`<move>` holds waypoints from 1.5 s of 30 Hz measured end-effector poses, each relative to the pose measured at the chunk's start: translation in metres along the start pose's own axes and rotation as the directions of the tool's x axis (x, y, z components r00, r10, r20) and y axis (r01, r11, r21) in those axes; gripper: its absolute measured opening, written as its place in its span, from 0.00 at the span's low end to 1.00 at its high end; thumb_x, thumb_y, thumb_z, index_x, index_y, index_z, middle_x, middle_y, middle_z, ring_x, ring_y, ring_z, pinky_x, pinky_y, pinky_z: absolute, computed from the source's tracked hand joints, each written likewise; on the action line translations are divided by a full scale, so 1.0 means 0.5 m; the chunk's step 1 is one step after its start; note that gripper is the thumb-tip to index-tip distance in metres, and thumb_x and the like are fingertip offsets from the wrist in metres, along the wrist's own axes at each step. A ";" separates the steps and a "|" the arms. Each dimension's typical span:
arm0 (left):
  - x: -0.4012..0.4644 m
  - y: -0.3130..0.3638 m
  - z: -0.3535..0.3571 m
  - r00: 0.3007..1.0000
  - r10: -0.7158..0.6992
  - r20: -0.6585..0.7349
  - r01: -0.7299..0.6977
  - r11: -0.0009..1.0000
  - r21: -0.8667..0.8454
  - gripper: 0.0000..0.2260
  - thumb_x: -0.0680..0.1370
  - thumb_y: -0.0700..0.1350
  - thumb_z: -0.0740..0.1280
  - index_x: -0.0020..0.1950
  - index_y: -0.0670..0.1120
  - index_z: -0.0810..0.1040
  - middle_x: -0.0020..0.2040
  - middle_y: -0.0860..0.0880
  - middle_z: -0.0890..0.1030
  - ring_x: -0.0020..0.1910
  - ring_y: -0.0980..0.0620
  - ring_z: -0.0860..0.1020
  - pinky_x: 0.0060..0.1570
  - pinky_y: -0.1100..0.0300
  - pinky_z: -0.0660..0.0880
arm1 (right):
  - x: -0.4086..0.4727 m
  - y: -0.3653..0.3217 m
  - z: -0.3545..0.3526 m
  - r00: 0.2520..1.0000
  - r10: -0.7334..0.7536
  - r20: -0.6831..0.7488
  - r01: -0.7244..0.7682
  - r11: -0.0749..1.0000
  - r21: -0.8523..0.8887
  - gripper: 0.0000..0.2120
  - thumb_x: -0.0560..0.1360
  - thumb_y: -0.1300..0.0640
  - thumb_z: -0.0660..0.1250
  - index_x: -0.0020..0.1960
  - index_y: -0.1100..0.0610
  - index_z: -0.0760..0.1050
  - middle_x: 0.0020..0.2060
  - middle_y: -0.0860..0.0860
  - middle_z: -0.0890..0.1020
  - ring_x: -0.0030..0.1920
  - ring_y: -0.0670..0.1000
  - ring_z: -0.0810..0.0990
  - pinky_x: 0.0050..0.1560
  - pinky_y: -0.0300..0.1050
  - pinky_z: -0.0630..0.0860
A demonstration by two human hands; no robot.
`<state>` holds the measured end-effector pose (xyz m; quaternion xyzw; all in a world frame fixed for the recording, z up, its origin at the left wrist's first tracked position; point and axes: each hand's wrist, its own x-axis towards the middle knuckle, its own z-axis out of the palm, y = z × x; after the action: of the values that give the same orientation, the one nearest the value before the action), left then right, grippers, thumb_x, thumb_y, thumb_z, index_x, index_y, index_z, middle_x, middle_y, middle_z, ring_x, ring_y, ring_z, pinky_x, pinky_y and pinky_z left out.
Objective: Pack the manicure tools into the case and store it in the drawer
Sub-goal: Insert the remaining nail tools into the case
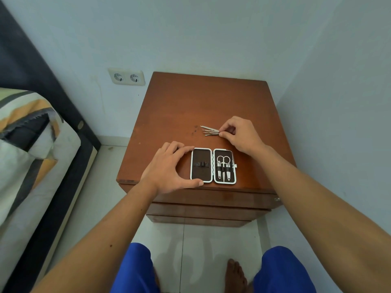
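Pinching the loose slim silver manicure tools on the brown wooden worktop, the right hand should lift just one, while the left hand, fingers spread, steadies the open black white-rimmed case nearby.

On the brown nightstand the left hand steadies the open case, while the right hand pinches thin metal tools lying beyond it.
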<state>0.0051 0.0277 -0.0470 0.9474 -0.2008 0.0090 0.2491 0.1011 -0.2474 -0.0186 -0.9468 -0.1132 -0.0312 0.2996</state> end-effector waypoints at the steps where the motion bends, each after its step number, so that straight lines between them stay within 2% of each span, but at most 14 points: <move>1: 0.000 0.000 0.000 1.000 -0.003 0.001 0.003 1.000 0.000 0.47 0.65 0.79 0.71 0.78 0.57 0.68 0.67 0.58 0.70 0.64 0.56 0.66 0.67 0.59 0.66 | 0.000 -0.001 0.000 1.000 0.003 0.000 -0.003 1.000 0.004 0.03 0.76 0.56 0.77 0.46 0.48 0.85 0.45 0.48 0.82 0.44 0.50 0.80 0.53 0.52 0.80; 4: -0.001 0.001 0.000 1.000 -0.006 0.003 0.006 1.000 -0.001 0.47 0.65 0.79 0.70 0.79 0.57 0.68 0.67 0.58 0.70 0.64 0.57 0.66 0.67 0.59 0.66 | -0.001 -0.007 -0.002 1.000 0.009 0.012 -0.009 1.000 0.018 0.04 0.76 0.57 0.76 0.48 0.48 0.84 0.43 0.45 0.83 0.44 0.49 0.80 0.54 0.52 0.80; 9: 0.000 0.003 -0.001 1.000 -0.007 0.001 0.007 1.000 0.004 0.47 0.65 0.79 0.69 0.78 0.56 0.68 0.67 0.57 0.70 0.64 0.56 0.66 0.68 0.58 0.67 | -0.006 -0.009 -0.009 0.999 -0.011 0.034 0.012 1.000 -0.023 0.08 0.80 0.57 0.71 0.56 0.51 0.86 0.50 0.49 0.83 0.50 0.48 0.78 0.58 0.48 0.76; 13: -0.002 0.003 -0.001 1.000 -0.008 0.001 0.008 1.000 0.002 0.47 0.65 0.79 0.70 0.79 0.57 0.68 0.67 0.58 0.70 0.64 0.56 0.66 0.68 0.58 0.67 | -0.018 -0.022 -0.021 0.998 -0.013 0.054 0.010 0.999 0.049 0.06 0.81 0.56 0.69 0.55 0.51 0.84 0.49 0.47 0.83 0.47 0.46 0.79 0.53 0.42 0.75; 17: -0.001 0.001 -0.001 1.000 -0.005 0.003 0.005 1.000 0.010 0.47 0.65 0.79 0.70 0.79 0.57 0.68 0.67 0.58 0.70 0.64 0.57 0.66 0.68 0.57 0.68 | -0.027 -0.032 -0.038 0.990 -0.011 0.139 -0.018 0.978 0.209 0.04 0.80 0.56 0.72 0.53 0.51 0.85 0.43 0.45 0.85 0.40 0.41 0.78 0.46 0.34 0.73; 20: 0.000 0.002 0.000 1.000 -0.002 -0.005 0.002 1.000 0.001 0.47 0.65 0.79 0.70 0.78 0.57 0.68 0.67 0.58 0.70 0.64 0.57 0.66 0.68 0.57 0.68 | -0.027 -0.029 -0.048 0.979 0.030 0.203 -0.118 0.891 0.438 0.04 0.76 0.56 0.77 0.51 0.51 0.87 0.43 0.52 0.87 0.41 0.45 0.77 0.46 0.37 0.74; 24: 0.000 0.002 0.001 1.000 -0.005 -0.001 0.005 1.000 0.000 0.47 0.65 0.79 0.70 0.78 0.57 0.68 0.67 0.58 0.70 0.64 0.57 0.66 0.67 0.59 0.67 | -0.023 -0.026 -0.049 0.970 0.052 0.239 -0.199 0.733 0.650 0.07 0.76 0.64 0.75 0.53 0.56 0.87 0.46 0.51 0.88 0.46 0.47 0.81 0.52 0.41 0.78; 26: 0.000 0.002 0.000 1.000 -0.006 -0.002 0.006 1.000 -0.002 0.47 0.65 0.79 0.70 0.78 0.57 0.68 0.67 0.58 0.70 0.64 0.57 0.66 0.66 0.60 0.66 | -0.019 -0.027 -0.049 0.966 0.050 0.252 -0.222 0.657 0.720 0.10 0.76 0.65 0.75 0.56 0.59 0.86 0.48 0.55 0.87 0.49 0.51 0.80 0.54 0.44 0.77; 29: 0.000 0.001 0.001 1.000 -0.009 0.003 0.009 1.000 -0.005 0.47 0.65 0.79 0.70 0.79 0.57 0.68 0.67 0.58 0.70 0.64 0.57 0.66 0.66 0.60 0.66 | -0.016 -0.034 -0.050 0.962 0.083 0.258 -0.264 0.514 0.816 0.16 0.69 0.62 0.78 0.55 0.60 0.84 0.43 0.54 0.86 0.45 0.53 0.80 0.51 0.46 0.76; 31: 0.000 0.000 0.001 1.000 -0.013 0.008 0.014 1.000 -0.004 0.47 0.65 0.80 0.70 0.79 0.57 0.68 0.67 0.58 0.70 0.64 0.57 0.66 0.66 0.59 0.66 | -0.011 -0.040 -0.052 0.966 0.104 0.238 -0.259 0.422 0.868 0.14 0.67 0.63 0.77 0.52 0.61 0.83 0.39 0.51 0.86 0.41 0.49 0.81 0.48 0.42 0.79; 34: 0.001 -0.001 0.001 1.000 -0.013 0.012 0.013 1.000 -0.007 0.47 0.65 0.80 0.69 0.79 0.57 0.68 0.67 0.59 0.70 0.64 0.57 0.66 0.67 0.59 0.67 | -0.006 -0.046 -0.047 0.972 0.109 0.210 -0.235 0.332 0.913 0.11 0.68 0.63 0.76 0.50 0.62 0.84 0.38 0.52 0.86 0.41 0.49 0.82 0.47 0.40 0.81; 38: 0.000 0.000 0.001 1.000 -0.012 0.010 0.012 1.000 -0.009 0.47 0.65 0.79 0.69 0.79 0.57 0.68 0.67 0.59 0.70 0.64 0.57 0.66 0.67 0.58 0.67 | -0.003 -0.052 -0.036 0.973 0.113 0.202 -0.230 0.376 0.897 0.12 0.70 0.62 0.76 0.52 0.64 0.83 0.41 0.54 0.86 0.42 0.50 0.84 0.48 0.41 0.82; 42: -0.001 0.001 0.001 1.000 -0.008 0.003 0.008 1.000 -0.008 0.47 0.65 0.80 0.69 0.79 0.57 0.68 0.66 0.58 0.70 0.63 0.57 0.66 0.67 0.58 0.67 | -0.006 -0.057 -0.019 0.965 0.132 0.227 -0.263 0.523 0.811 0.14 0.74 0.66 0.76 0.58 0.62 0.79 0.42 0.56 0.87 0.40 0.52 0.83 0.46 0.43 0.82; 45: 0.000 0.001 0.001 1.000 -0.005 -0.002 0.005 1.000 -0.010 0.47 0.65 0.79 0.70 0.78 0.57 0.69 0.66 0.58 0.70 0.63 0.56 0.66 0.67 0.58 0.67 | -0.014 -0.067 -0.008 0.960 0.116 0.256 -0.274 0.592 0.758 0.13 0.74 0.65 0.77 0.57 0.62 0.79 0.40 0.55 0.87 0.38 0.51 0.82 0.45 0.43 0.81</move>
<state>0.0047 0.0272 -0.0470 0.9467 -0.1983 0.0085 0.2539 0.0863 -0.2242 0.0024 -0.7245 -0.0370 0.1402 0.6738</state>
